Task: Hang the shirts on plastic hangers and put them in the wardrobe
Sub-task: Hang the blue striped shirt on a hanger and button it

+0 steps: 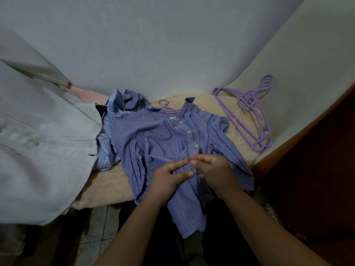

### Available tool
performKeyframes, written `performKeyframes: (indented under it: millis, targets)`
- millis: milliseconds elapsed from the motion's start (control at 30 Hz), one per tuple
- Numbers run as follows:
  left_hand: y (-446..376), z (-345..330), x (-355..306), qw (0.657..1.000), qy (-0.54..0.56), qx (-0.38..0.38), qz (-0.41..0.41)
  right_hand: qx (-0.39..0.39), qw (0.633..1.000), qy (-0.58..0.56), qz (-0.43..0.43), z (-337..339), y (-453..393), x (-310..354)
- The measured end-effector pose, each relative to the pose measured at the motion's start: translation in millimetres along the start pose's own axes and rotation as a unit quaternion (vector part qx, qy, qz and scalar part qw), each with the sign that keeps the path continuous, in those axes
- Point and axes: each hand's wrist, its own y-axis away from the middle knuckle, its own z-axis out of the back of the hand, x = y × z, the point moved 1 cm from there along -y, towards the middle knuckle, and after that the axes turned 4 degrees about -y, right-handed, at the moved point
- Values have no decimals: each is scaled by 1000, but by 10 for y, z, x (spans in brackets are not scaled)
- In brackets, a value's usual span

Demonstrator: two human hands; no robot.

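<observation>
Fingers of both hands are pinched on the front placket of the blue striped shirt, the left hand and the right hand meeting just below the lowest fastened button, so that a button appears to be worked through its hole; whether it is being fastened or undone cannot be told. The shirt is spread collar-far on a beige blanket, its hem hanging over the near edge toward the person. A purple hanger hook shows at the collar, so the hanger is judged to be already inside the shirt, and the step in hand to be the closing of the front before hanging. Next, a lift by the hook would be called for, with the hem freed from the near edge so that it is not dragged. To the left a large pale garment lies over the blanket's edge, and more blue shirts are heaped just beyond it, touching the striped one; care would be needed not to pull them along. To the right, spare purple hangers lie stacked, well apart from the hands, with a dark wooden panel close beside them. Open room is seen mainly above the blanket, a pale wall closing the far side.
</observation>
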Motion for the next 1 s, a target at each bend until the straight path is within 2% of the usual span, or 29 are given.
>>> performKeyframes:
  millis: [267, 400, 667, 800, 900, 1000]
  targets:
    - [23, 41, 84, 999, 9, 38, 19, -11, 998, -55, 4, -79, 38, -72]
    - [68, 45, 108, 996, 66, 43, 32, -1, 997, -83, -12, -154, 53, -166]
    - [94, 162, 147, 994, 84, -18, 73, 75, 990, -100, -58, -207, 53, -270]
    - [102, 179, 206, 994, 65, -38, 76, 104, 990, -61, -79, -180, -7, -273]
    - [50, 207, 197, 996, 41, -62, 59, 108, 987, -44, -107, -186, -86, -282]
    - [-28, 248, 97, 995, 43, -78, 44, 96, 990, -29, -100, -180, -216, -263]
